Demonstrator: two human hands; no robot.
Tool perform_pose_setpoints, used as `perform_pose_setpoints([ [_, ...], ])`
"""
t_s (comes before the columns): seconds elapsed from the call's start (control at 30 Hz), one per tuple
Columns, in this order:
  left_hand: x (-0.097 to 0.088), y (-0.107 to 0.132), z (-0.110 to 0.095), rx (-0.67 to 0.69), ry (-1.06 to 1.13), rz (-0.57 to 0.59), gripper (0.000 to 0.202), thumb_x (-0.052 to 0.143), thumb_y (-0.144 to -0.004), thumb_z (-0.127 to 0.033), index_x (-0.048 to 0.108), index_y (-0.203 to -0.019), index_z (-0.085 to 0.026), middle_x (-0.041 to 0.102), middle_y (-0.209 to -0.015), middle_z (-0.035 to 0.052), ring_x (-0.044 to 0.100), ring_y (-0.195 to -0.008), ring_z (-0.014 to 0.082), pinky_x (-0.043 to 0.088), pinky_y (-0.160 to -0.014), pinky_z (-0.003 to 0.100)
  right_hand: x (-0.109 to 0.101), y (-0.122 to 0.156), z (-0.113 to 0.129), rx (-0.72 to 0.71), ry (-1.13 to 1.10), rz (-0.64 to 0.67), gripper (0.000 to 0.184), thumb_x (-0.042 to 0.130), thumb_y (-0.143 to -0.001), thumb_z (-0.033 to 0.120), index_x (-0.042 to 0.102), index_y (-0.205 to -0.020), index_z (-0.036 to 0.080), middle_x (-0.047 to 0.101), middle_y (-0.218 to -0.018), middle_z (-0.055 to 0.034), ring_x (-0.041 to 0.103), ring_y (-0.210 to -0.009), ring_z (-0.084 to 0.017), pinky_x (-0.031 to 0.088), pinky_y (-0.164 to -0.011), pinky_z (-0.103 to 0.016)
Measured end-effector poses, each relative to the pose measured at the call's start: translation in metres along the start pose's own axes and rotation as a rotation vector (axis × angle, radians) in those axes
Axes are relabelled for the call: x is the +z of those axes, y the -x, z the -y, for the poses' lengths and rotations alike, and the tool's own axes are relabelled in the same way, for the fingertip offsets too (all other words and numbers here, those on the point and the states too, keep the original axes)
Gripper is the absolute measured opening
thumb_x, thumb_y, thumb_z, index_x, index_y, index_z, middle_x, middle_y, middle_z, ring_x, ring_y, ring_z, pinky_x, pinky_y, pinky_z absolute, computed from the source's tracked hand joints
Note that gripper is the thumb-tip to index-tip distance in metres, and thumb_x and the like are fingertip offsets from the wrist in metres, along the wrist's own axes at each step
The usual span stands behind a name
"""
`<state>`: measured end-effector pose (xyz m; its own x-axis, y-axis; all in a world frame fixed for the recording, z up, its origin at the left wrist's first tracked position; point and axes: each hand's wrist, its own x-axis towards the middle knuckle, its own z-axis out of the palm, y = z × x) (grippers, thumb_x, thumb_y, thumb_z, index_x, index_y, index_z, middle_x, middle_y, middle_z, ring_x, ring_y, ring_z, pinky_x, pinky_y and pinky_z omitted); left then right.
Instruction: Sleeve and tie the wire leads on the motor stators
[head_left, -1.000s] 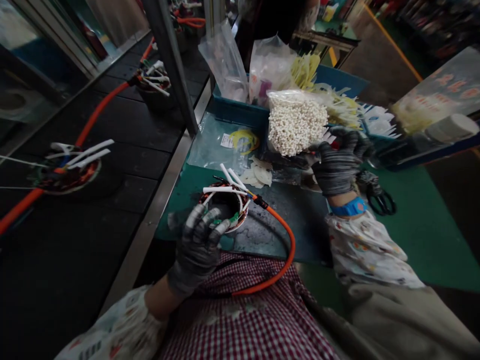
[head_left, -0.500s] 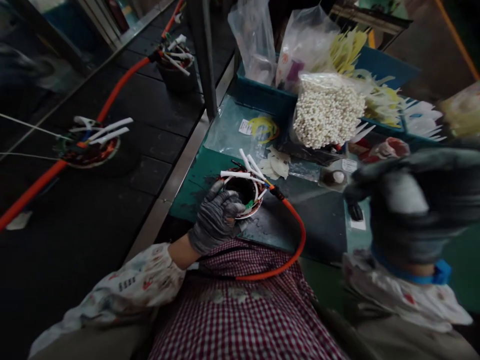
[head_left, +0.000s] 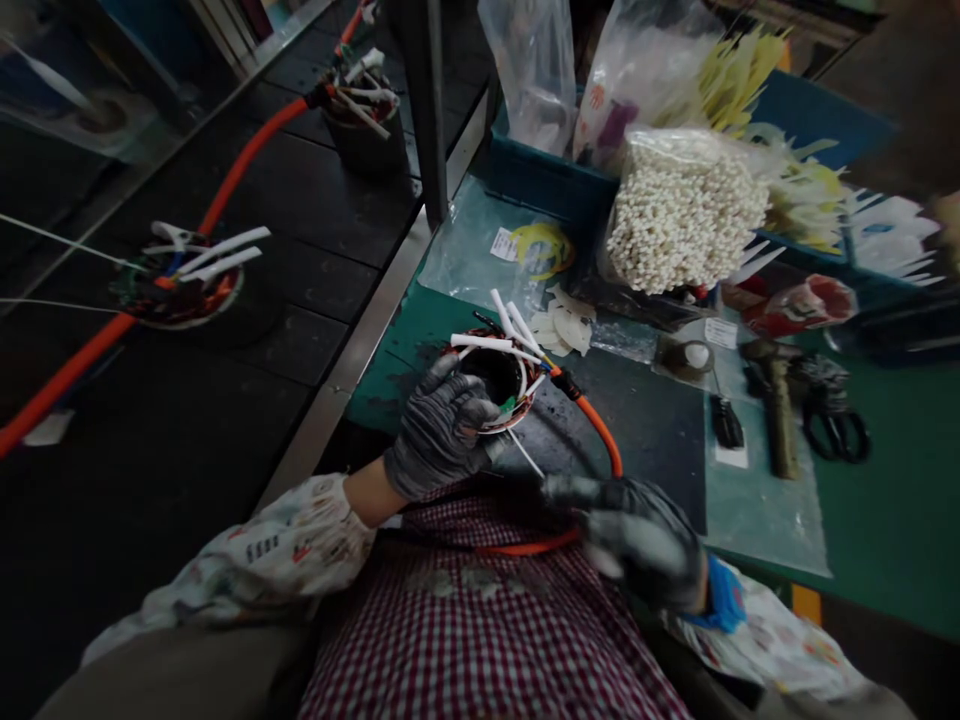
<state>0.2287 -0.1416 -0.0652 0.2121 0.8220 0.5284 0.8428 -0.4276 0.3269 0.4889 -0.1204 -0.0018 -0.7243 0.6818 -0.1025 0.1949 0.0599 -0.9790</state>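
Note:
A ring-shaped motor stator point(head_left: 495, 430), wound with copper-coloured wire, sits on the bench in front of me, several white sleeves point(head_left: 480, 343) fanned over its top. From its right side an orange cable point(head_left: 600, 430) loops toward my lap. My left hand point(head_left: 442, 430), in a grey glove, is closed on the stator's left rim. A thin white cord point(head_left: 527, 455) runs from the rim's near side to the fingertips of my right hand point(head_left: 637, 540). That gloved hand is closed on the cord's end and partly blurred, low over the cable.
Right of the mat lie a hammer point(head_left: 781, 410), black-handled scissors point(head_left: 836, 425) and a small black tool point(head_left: 726, 425). Behind are blue bins point(head_left: 540, 170) and a bundle of white sleeves point(head_left: 682, 220). At left, other wound stators point(head_left: 180, 300) stand on dark plates, beside a metal post point(head_left: 427, 110).
My right hand has swung down and left from the raised position at the right to near the stator, uncovering the hammer and scissors. My left hand keeps its hold on the stator.

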Motion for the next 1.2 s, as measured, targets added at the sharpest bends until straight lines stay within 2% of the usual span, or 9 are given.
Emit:
perform_pose_setpoints([
  [0.17, 0.001, -0.004, 0.001, 0.036, 0.016, -0.058, 0.02, 0.06, -0.101, -0.045, 0.069, -0.099, -0.027, 0.082, -0.107, 0.0021, 0.077, -0.111, 0.0229, 0.047, -0.124, 0.053, -0.002, -0.058, -0.012, -0.193, 0.395, -0.227, 0.027, 0.071, -0.099, 0.049, 0.081, -0.114, 0.029, 0.082, -0.095, -0.0058, 0.078, -0.086, -0.025, 0.065, -0.077, -0.038],
  [0.33, -0.001, -0.009, -0.002, 0.026, 0.099, -0.136, 0.012, 0.068, -0.098, -0.039, 0.069, -0.1, -0.027, 0.084, -0.109, -0.0018, 0.078, -0.113, 0.0209, 0.048, -0.124, 0.05, -0.004, -0.096, 0.0, -0.14, 0.682, -0.115, 0.027, 0.064, -0.105, 0.042, 0.082, -0.107, 0.022, 0.081, -0.086, -0.0087, 0.072, -0.072, -0.023, 0.058, -0.07, -0.036],
  [0.4, -0.002, -0.01, -0.002, 0.022, 0.106, -0.118, 0.012, 0.069, -0.097, -0.039, 0.069, -0.098, -0.027, 0.084, -0.109, -0.0022, 0.078, -0.113, 0.0211, 0.049, -0.123, 0.05, -0.003, -0.099, 0.005, -0.162, 0.617, -0.087, 0.025, 0.065, -0.104, 0.041, 0.082, -0.103, 0.022, 0.08, -0.085, -0.0076, 0.071, -0.07, -0.022, 0.056, -0.068, -0.035],
  [0.53, -0.002, -0.009, -0.001, 0.016, 0.048, -0.069, 0.017, 0.063, -0.099, -0.042, 0.073, -0.102, -0.029, 0.084, -0.112, 0.0008, 0.078, -0.113, 0.0237, 0.049, -0.122, 0.054, -0.006, -0.097, 0.008, -0.174, 0.17, -0.145, 0.021, 0.066, -0.105, 0.038, 0.081, -0.109, 0.024, 0.084, -0.097, -0.0051, 0.078, -0.084, -0.022, 0.063, -0.076, -0.036],
  [0.63, -0.003, -0.007, 0.0, 0.005, 0.043, -0.035, 0.021, 0.062, -0.099, -0.043, 0.074, -0.107, -0.028, 0.083, -0.114, 0.0036, 0.077, -0.114, 0.025, 0.047, -0.124, 0.055, -0.014, -0.094, 0.011, -0.117, 0.01, -0.017, 0.017, 0.071, -0.101, 0.035, 0.082, -0.107, 0.023, 0.085, -0.1, -0.0047, 0.079, -0.089, -0.023, 0.066, -0.08, -0.037],
  [0.7, -0.004, -0.006, 0.002, 0.0, 0.045, -0.019, 0.022, 0.062, -0.099, -0.045, 0.074, -0.105, -0.028, 0.083, -0.113, 0.0033, 0.077, -0.114, 0.0253, 0.046, -0.126, 0.056, -0.02, -0.094, 0.012, -0.119, 0.034, 0.029, 0.011, 0.076, -0.096, 0.029, 0.081, -0.102, 0.021, 0.084, -0.094, -0.0036, 0.078, -0.083, -0.02, 0.065, -0.076, -0.033],
  [0.8, -0.004, -0.006, 0.003, 0.006, 0.057, 0.01, 0.02, 0.065, -0.099, -0.046, 0.075, -0.102, -0.029, 0.082, -0.114, 0.0022, 0.077, -0.115, 0.0251, 0.046, -0.127, 0.055, -0.022, -0.095, 0.01, -0.173, 0.127, -0.075, 0.006, 0.076, -0.089, 0.022, 0.078, -0.094, 0.019, 0.082, -0.087, -0.0026, 0.074, -0.075, -0.017, 0.063, -0.071, -0.029],
  [1.0, -0.003, -0.009, 0.003, -0.014, 0.057, 0.013, 0.021, 0.066, -0.098, -0.048, 0.074, -0.093, -0.029, 0.084, -0.108, 0.0027, 0.079, -0.111, 0.0253, 0.046, -0.127, 0.058, -0.023, -0.096, 0.005, -0.184, 0.2, -0.114, 0.007, 0.075, -0.09, 0.023, 0.078, -0.095, 0.019, 0.083, -0.091, -0.004, 0.076, -0.08, -0.018, 0.064, -0.076, -0.031],
  [1.2, -0.003, -0.006, 0.003, -0.093, 0.052, 0.14, 0.025, 0.066, -0.096, -0.051, 0.076, -0.103, -0.029, 0.084, -0.112, 0.0042, 0.077, -0.115, 0.0275, 0.042, -0.13, 0.059, -0.028, -0.088, -0.015, -0.356, 0.271, 0.152, 0.01, 0.073, -0.098, 0.029, 0.08, -0.103, 0.023, 0.081, -0.101, -0.0064, 0.076, -0.085, -0.019, 0.065, -0.082, -0.034],
])
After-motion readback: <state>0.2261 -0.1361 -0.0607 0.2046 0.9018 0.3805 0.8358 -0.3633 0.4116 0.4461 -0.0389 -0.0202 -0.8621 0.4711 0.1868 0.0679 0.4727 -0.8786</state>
